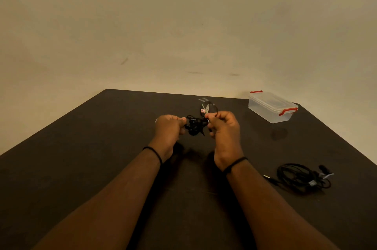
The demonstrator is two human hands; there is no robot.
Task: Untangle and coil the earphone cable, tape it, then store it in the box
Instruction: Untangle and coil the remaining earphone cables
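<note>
A tangled black earphone cable (194,125) hangs in a small knot between my two hands above the middle of the dark table. My left hand (169,130) pinches its left side with curled fingers. On the right side of the knot, my right hand (223,129) grips the cable, fingers curled. A clear plastic box (271,108) with red latches stands closed at the far right of the table, well apart from both hands.
A second bundle of black cable (302,175) lies on the table near my right forearm. Scissors or a tape item with a red-and-white label (206,107) lie just beyond my hands. The table's far edge (163,92) meets a beige wall.
</note>
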